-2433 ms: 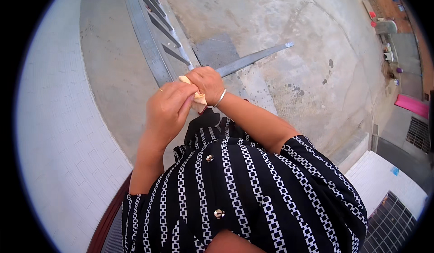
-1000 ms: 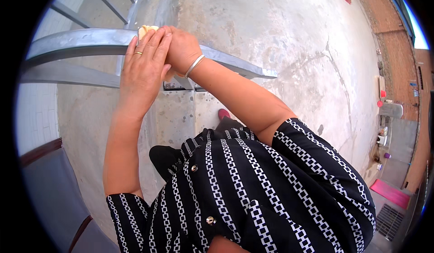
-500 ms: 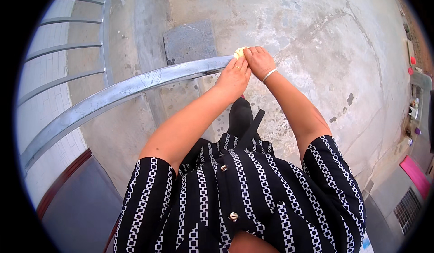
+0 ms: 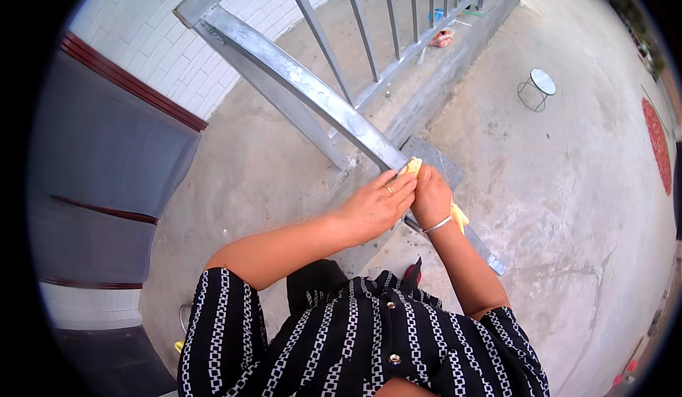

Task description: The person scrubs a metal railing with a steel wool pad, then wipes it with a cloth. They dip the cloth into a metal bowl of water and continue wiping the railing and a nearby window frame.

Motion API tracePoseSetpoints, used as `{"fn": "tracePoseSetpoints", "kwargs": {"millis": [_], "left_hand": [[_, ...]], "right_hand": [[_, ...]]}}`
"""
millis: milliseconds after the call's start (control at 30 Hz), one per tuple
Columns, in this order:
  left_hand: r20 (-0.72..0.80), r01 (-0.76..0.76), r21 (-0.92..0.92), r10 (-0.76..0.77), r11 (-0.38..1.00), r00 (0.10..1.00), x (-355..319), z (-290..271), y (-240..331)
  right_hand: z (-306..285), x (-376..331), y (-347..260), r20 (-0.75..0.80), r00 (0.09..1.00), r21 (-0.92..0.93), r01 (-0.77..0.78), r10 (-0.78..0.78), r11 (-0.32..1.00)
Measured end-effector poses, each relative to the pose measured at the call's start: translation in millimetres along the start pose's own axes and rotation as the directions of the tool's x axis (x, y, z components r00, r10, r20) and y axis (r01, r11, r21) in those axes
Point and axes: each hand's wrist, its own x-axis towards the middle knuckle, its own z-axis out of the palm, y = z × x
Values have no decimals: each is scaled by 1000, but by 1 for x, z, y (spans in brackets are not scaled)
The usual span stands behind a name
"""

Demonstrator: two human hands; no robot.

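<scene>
A grey metal handrail point(image 4: 312, 88) slopes from the upper left toward me, and both my hands are on it. My left hand point(image 4: 380, 202), with a ring on one finger, presses its fingers together over a yellow cloth point(image 4: 412, 166) at the rail. Right beside it, my right hand point(image 4: 431, 194) is closed on the same cloth, its wrist in a pale bracelet. A yellow end of the cloth also shows past the right wrist. Beyond my hands the rail's lower end point(image 4: 490, 258) comes out at the right. The folds under my fingers are hidden.
Upright railing bars point(image 4: 391, 13) run along a raised concrete ledge point(image 4: 455, 77). A small round table point(image 4: 543, 82) stands on the concrete floor point(image 4: 540, 184). Grey screened panels point(image 4: 106, 134) and a white brick wall point(image 4: 156, 42) are at left.
My view has swung, so the rail now runs diagonally and its far corner, more railing and the round table show. Both hands remain together on the cloth at the rail.
</scene>
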Motion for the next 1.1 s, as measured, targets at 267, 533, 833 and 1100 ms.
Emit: {"fn": "tracePoseSetpoints", "kwargs": {"millis": [267,533,833,1100], "left_hand": [[-242,272,160,-230,949,943,-71,-62,-122],[-463,349,62,-283,935,840,-105,-132,-249],[-434,217,-69,-225,974,872,-124,-180,-294],[-778,35,-75,-80,997,623,-101,-284,-334]], "right_hand": [[2,144,-146,-33,985,36,169,-168,985],[-12,259,-275,4,991,6,135,-135,991],[-2,288,-303,-14,999,500,32,-29,865],[-93,338,-411,-570,816,489,434,-100,756]]}}
